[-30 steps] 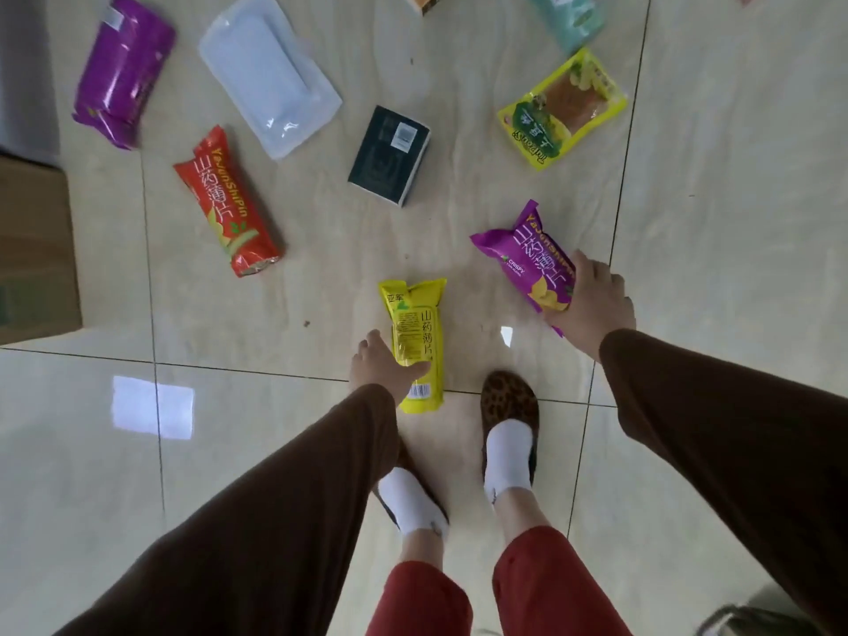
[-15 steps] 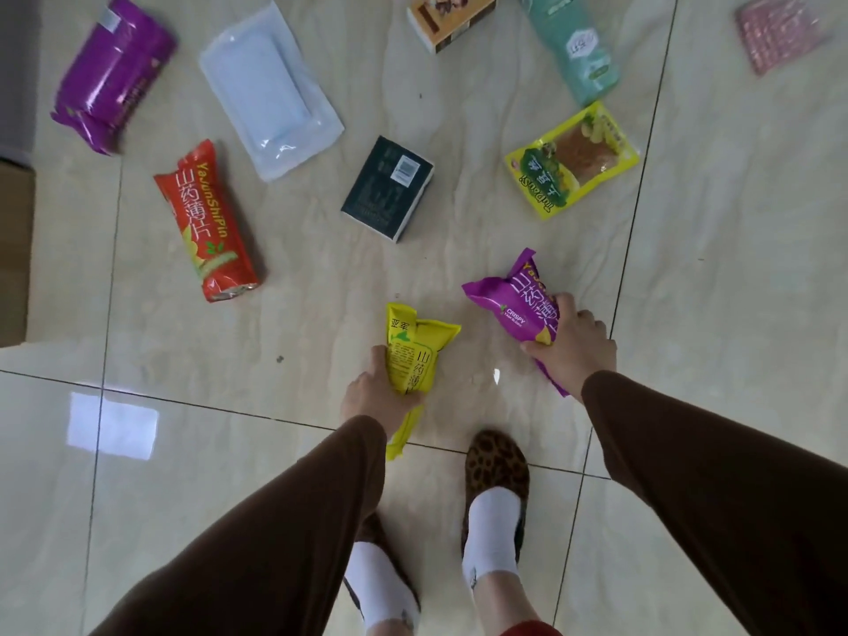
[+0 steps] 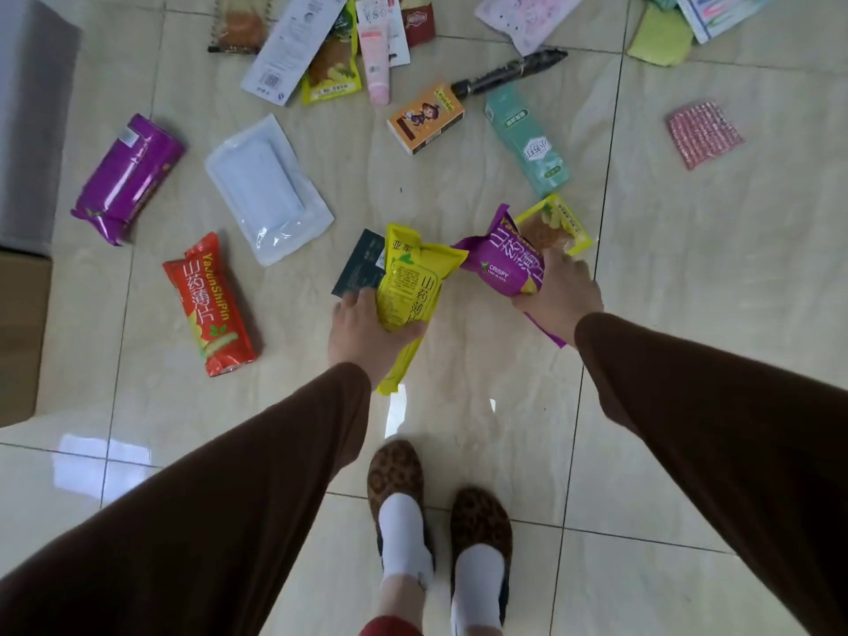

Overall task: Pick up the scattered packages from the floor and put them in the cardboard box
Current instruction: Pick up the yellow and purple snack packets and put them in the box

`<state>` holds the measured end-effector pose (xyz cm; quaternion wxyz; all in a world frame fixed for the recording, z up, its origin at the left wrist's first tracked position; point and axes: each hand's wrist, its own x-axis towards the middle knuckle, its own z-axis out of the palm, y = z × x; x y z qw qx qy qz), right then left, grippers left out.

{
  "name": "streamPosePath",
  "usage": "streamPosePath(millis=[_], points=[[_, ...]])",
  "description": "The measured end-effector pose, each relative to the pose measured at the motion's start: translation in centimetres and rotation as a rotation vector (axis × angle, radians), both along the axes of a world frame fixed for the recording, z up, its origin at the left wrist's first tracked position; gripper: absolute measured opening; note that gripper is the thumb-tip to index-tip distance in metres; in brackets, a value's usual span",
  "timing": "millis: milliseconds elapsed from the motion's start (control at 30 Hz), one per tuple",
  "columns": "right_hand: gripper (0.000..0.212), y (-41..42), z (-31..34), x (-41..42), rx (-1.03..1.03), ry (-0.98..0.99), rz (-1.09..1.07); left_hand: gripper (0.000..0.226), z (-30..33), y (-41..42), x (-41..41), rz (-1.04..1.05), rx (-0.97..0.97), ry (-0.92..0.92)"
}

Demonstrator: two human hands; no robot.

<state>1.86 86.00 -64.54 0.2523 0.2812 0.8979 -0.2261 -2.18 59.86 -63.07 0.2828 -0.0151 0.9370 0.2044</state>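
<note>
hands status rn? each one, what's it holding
Left hand: closed on the yellow snack package, lifted off the floor.
Right hand: closed on the purple snack package.

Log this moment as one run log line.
left hand: holds yellow snack bag | right hand: holds purple snack bag | cardboard box: left edge

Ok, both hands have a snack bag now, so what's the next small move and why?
Probably carry both bags left to the cardboard box and drop them in. The left hand already grips the yellow bag and the right hand the purple bag, both lifted, so neither hand is free for the red bag on the floor.
</note>
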Motion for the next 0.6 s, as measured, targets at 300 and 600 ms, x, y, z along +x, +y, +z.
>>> streamPosePath(millis=[300,600], points=[[0.088,3.7,-4.4,-7.7,0.079,-0.102,0.434,0.096,-5.3,0.2,-6.4,-0.167,-0.083,-0.116],[0.093,3.8,-5.5,-7.5,0.091,-0.141,0.433,0.077,-7.2,-0.6,-8.5,-0.054,0.123,-0.255]])
